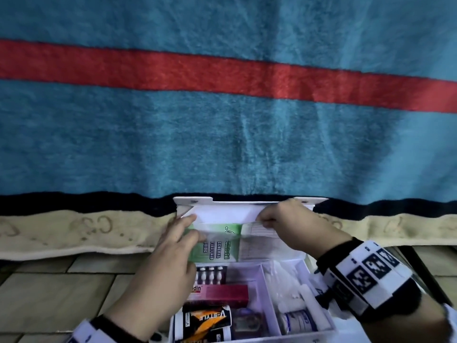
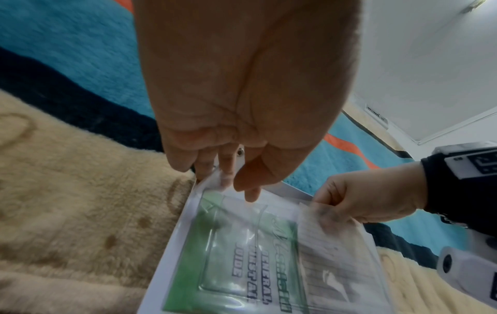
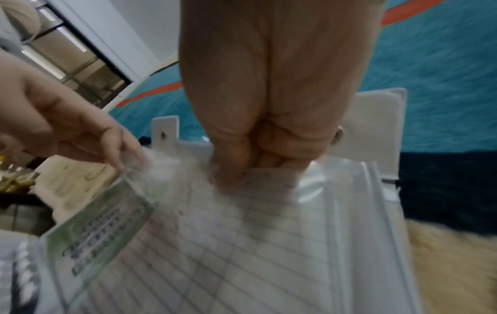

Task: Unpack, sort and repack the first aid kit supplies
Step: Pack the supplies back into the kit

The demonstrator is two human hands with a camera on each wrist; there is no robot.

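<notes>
The white first aid kit box (image 1: pixel 268 290) stands open, and its lid (image 1: pixel 222 211) leans back against a blanket. A clear pocket (image 2: pixel 271 204) in the lid holds a green first aid guide (image 1: pixel 218 245) (image 2: pixel 242 265) (image 3: pixel 102 223) and a lined sheet (image 1: pixel 259 240) (image 2: pixel 336 255) (image 3: pixel 242 233). My left hand (image 1: pixel 184 229) (image 2: pixel 236 182) pinches the pocket's top edge above the guide. My right hand (image 1: pixel 265 222) (image 3: pixel 236 172) pinches the top edge of the lined sheet. The box holds an ampoule strip (image 1: pixel 211 274), a pink carton (image 1: pixel 222 293), a black-and-orange pack (image 1: pixel 207 318), white dressings (image 1: pixel 289 283) and a bandage roll (image 1: pixel 296 320).
A teal blanket (image 1: pixel 222 144) with a red stripe (image 1: pixel 222 73) and a beige border (image 1: pixel 74 233) hangs right behind the lid. The kit sits on a tiled floor (image 1: pixel 61 293). Both wrists carry black-and-white marker bands (image 1: pixel 371 271).
</notes>
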